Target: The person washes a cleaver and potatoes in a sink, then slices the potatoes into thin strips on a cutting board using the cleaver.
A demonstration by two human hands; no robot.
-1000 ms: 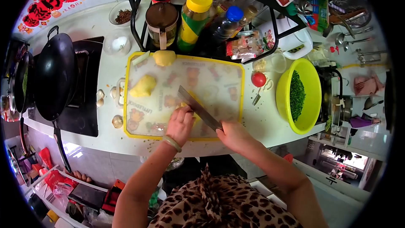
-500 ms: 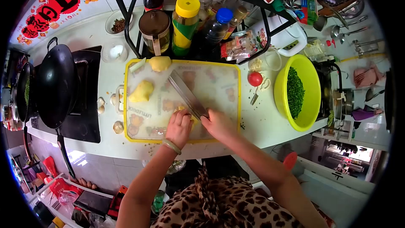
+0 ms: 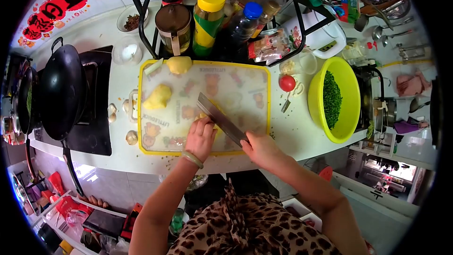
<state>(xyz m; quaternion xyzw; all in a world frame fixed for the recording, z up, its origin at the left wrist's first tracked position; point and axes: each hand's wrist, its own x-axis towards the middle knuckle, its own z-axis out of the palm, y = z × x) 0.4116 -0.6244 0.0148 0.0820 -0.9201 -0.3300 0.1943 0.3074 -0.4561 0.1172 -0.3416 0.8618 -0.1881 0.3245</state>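
My left hand (image 3: 200, 137) is closed over a yellow piece of peeled potato (image 3: 202, 115), its curled fingers hiding most of it. My right hand (image 3: 262, 149) grips a wide-bladed kitchen knife (image 3: 222, 121); its handle is hidden in the fist. The blade slants up and leftward across the yellow-rimmed cutting board (image 3: 245, 85), right beside my left fingertips. Thin yellow slivers show along the far side of the blade. Two larger peeled yellow pieces lie on the board, one knobby potato (image 3: 157, 96) at the left and another potato (image 3: 180, 65) at the back edge, near a pale green-white strip (image 3: 154, 66).
A black wok (image 3: 62, 92) sits on the stove at left. Right of the board are a tomato (image 3: 287, 83), kitchen scissors (image 3: 287, 103) and a lime-green basin (image 3: 350, 99) of chopped greens. Bottles and a jug (image 3: 173, 26) stand behind, under a black rack. Garlic (image 3: 131, 137) lies left.
The knife and my right hand have shifted right and toward me, and the blade's tip has come down and right. My left hand stays on the potato. The whole view has shifted slightly.
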